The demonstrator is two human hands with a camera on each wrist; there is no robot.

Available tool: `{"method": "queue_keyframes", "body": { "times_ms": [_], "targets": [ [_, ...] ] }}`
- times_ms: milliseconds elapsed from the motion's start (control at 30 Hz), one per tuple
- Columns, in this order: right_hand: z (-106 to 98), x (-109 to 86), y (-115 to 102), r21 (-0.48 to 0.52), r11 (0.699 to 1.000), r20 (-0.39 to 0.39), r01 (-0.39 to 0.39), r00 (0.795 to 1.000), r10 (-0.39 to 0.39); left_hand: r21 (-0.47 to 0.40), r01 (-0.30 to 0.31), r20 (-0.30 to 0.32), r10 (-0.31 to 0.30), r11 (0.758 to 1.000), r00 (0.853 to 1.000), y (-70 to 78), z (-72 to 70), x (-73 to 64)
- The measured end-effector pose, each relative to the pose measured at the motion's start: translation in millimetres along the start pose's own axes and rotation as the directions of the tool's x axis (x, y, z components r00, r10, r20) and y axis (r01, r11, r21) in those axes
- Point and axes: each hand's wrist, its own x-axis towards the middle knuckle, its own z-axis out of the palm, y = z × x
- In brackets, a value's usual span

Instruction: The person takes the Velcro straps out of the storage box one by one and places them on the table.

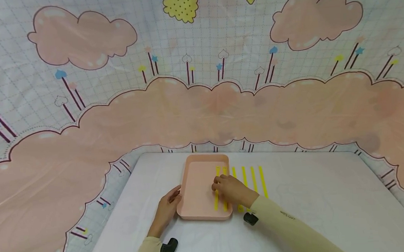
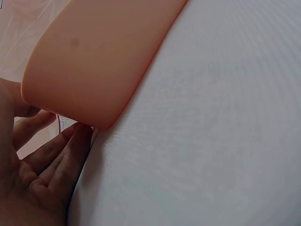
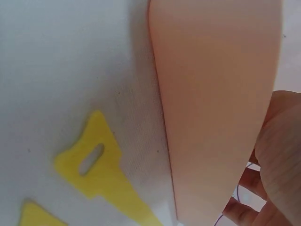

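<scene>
Unclear kind of room; cloud-print sheet (image 1: pixel 201 112), white table (image 1: pixel 315 190)

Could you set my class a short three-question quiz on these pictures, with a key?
1. True or false: the left hand is at the left side of the shallow pink rectangular tray.
2. Fill in: in the right wrist view, the flat yellow strip with a slotted, widened end lies ____ the tray, on the smooth white tabletop.
3. The right hand reaches over the tray's: A) left edge B) right part C) far-left corner.
Key: 1 true; 2 outside; 3 B.
</scene>
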Motion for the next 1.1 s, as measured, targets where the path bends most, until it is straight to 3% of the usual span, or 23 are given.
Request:
{"method": "queue_keyframes", "body": {
  "times_ms": [333,567,867,1100],
  "targets": [
    [-1,7.0,-5,-0.092,0.996,0.090,-0.020,0.995,0.028,-0.004,0.007,0.007,-0.007,1.000,1.000,-0.2,0.0,-0.6],
    [0,10.6,-6,-0.093,0.995,0.122,-0.041,0.991,0.052,0.004,0.002,-0.003,-0.002,1.000,1.000,-1.6,0.3,-0.4],
    [3,15.2,-5,-0.059,0.996,0.113,-0.061,0.991,0.067,0.002,-0.005,-0.001,0.005,1.000,1.000,-2.1,0.1,-0.9],
    [7,18.1,-3,-0.079,0.996,0.078,-0.033,0.996,0.039,-0.002,-0.010,-0.005,0.010,1.000,1.000,-2.1,1.1,-0.6]
  ]
}}
